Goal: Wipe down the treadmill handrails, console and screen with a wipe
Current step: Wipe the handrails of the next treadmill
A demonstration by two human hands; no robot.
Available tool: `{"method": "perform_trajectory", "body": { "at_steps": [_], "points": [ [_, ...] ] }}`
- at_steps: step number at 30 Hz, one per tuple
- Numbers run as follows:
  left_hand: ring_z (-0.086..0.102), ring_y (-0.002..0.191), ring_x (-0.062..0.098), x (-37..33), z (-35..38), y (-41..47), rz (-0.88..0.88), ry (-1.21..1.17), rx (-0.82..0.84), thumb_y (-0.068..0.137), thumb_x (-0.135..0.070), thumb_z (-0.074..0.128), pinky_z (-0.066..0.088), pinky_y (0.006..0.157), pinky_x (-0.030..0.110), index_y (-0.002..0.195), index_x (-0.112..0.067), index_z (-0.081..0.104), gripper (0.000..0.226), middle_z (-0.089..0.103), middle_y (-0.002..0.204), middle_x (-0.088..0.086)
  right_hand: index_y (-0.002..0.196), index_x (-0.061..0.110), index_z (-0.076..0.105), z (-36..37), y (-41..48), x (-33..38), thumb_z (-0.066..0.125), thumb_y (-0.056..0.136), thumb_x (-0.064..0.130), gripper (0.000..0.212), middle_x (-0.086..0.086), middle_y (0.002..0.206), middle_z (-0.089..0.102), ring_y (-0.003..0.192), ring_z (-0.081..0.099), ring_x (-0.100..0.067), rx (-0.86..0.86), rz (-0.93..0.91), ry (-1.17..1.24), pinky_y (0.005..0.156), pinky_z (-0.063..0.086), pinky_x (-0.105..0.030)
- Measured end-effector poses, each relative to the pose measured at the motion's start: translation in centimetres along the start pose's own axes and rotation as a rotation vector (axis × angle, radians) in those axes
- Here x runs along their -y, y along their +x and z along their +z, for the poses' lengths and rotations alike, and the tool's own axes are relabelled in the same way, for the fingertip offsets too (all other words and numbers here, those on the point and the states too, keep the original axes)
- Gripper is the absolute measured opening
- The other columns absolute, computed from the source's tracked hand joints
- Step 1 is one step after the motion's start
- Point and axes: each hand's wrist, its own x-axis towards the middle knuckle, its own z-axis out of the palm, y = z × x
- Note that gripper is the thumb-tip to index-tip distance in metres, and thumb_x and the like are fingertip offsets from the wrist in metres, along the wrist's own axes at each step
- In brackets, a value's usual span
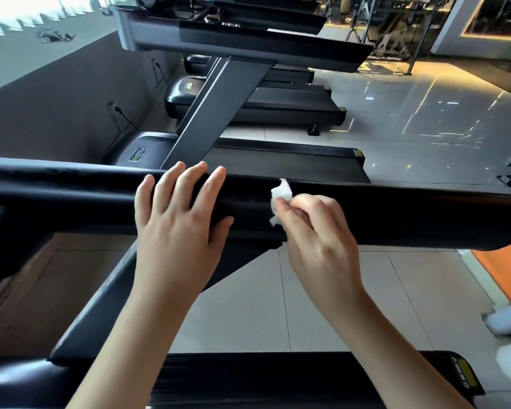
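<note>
**Wiping the handrail**

The right hand (pixel 316 228) pinches a crumpled wipe (pixel 281 196) between thumb and curled fingertips and holds it against the handrail (pixel 410 219), on the near face just below the top edge. The left hand (pixel 177 219) rests beside it, fingers nearly straight over the top edge, holding nothing. To do this step well, I judge the wipe should be spread wider and drawn along the rail in long overlapping strokes, with the left hand moved clear. The rail's long axis runs left to right, dipping slightly rightwards. The wad has no clear axis, and its loose tip points at the top edge
</note>
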Motion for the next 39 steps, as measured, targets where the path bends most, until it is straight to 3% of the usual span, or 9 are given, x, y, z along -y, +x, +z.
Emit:
{"method": "perform_trajectory", "body": {
  "at_steps": [4, 9, 14, 17, 21, 27, 31, 33, 39],
  "points": [
    [0.040, 0.130, 0.031, 1.3, -0.5, 0.1, 0.036, -0.032, 0.021, 0.080, -0.026, 0.061, 0.023, 0.111, 0.046, 0.135, -0.007, 0.051, 0.060, 0.050, 0.139, 0.013, 0.104, -0.001, 0.073, -0.3, -2.1, -1.0, 0.062, 0.091, -0.002, 0.016, -0.008, 0.089, 0.066, 0.083, 0.053, -0.025, 0.001, 0.004, -0.025, 0.072, 0.050, -0.033],
    [0.036, 0.131, 0.034, 2.4, -0.6, -0.4, -0.006, 0.043, 0.018, 0.082, -0.037, 0.057, 0.019, 0.112, 0.049, 0.136, -0.014, 0.052, 0.059, 0.051, 0.137, 0.012, 0.106, 0.002, 0.072, 2.1, -2.4, 0.7, 0.073, 0.082, -0.003, 0.025, 0.000, 0.101, 0.063, 0.088, 0.050, -0.020, 0.054, -0.159, -0.030, 0.071, 0.046, -0.025],
    [0.040, 0.128, 0.033, 2.5, -0.6, -0.3, 0.013, 0.040, 0.003, 0.081, -0.036, 0.060, 0.023, 0.110, 0.050, 0.136, -0.014, 0.052, 0.060, 0.053, 0.134, 0.011, 0.104, 0.002, 0.072, 1.0, -3.0, -1.5, 0.050, 0.093, -0.004, 0.025, -0.002, 0.100, 0.072, 0.090, 0.049, -0.020, 0.137, -0.227, -0.012, 0.069, 0.048, -0.026],
    [0.040, 0.128, 0.033, 2.5, -0.5, -0.2, 0.006, 0.032, 0.002, 0.078, -0.034, 0.062, 0.022, 0.110, 0.049, 0.136, -0.011, 0.050, 0.064, 0.053, 0.134, 0.011, 0.118, 0.020, 0.055, 1.6, -2.8, -0.3, 0.041, 0.103, 0.009, 0.023, -0.004, 0.095, 0.070, 0.081, 0.051, -0.015, 0.180, -0.132, 0.136, 0.065, 0.048, -0.022],
    [0.041, 0.129, 0.033, 2.8, -0.6, -0.2, 0.005, 0.025, 0.011, 0.079, -0.033, 0.061, 0.023, 0.110, 0.049, 0.137, -0.004, 0.047, 0.066, 0.053, 0.135, 0.012, 0.108, 0.021, 0.059, 2.9, -1.5, 2.0, 0.065, 0.088, 0.005, 0.027, -0.012, 0.084, 0.061, 0.059, 0.052, -0.020, 0.142, -0.099, 0.312, 0.058, 0.048, -0.023],
    [0.036, 0.130, 0.032, 3.5, -0.9, -0.2, 0.012, -0.017, 0.000, 0.083, -0.026, 0.068, 0.024, 0.108, 0.047, 0.134, -0.010, 0.054, 0.055, 0.050, 0.138, 0.014, 0.113, 0.006, 0.070, 0.8, -1.7, -0.8, 0.045, 0.100, 0.000, 0.029, -0.004, 0.089, 0.069, 0.086, 0.051, -0.021, 0.172, -0.276, 0.008, 0.069, 0.053, -0.028],
    [0.033, 0.129, 0.035, 3.4, -0.8, -0.5, -0.035, 0.022, -0.014, 0.084, -0.030, 0.068, 0.019, 0.110, 0.052, 0.135, -0.015, 0.054, 0.055, 0.048, 0.136, 0.018, 0.113, 0.001, 0.069, 1.2, 0.5, 0.7, 0.062, 0.090, -0.007, 0.025, -0.007, 0.088, 0.067, 0.082, 0.050, -0.024, 0.026, -0.117, 0.078, 0.076, 0.048, -0.029],
    [0.035, 0.128, 0.034, 3.5, -0.9, -0.5, -0.026, 0.046, 0.003, 0.082, -0.036, 0.061, 0.018, 0.111, 0.050, 0.136, -0.016, 0.053, 0.058, 0.050, 0.135, 0.016, 0.100, -0.002, 0.072, 1.3, 1.7, 1.4, 0.058, 0.093, -0.004, 0.016, -0.010, 0.084, 0.066, 0.082, 0.048, -0.023, -0.022, -0.030, 0.134, 0.077, 0.045, -0.027],
    [0.039, 0.128, 0.031, 3.9, -1.2, -0.5, -0.028, 0.024, 0.014, 0.081, -0.037, 0.059, 0.018, 0.112, 0.043, 0.135, -0.005, 0.049, 0.064, 0.052, 0.135, 0.012, 0.083, 0.000, 0.071, 0.6, 3.9, 0.0, 0.053, 0.093, 0.008, 0.023, -0.010, 0.078, 0.060, 0.077, 0.047, -0.026, 0.014, 0.176, 0.080, 0.071, 0.030, -0.019]
  ]
}}
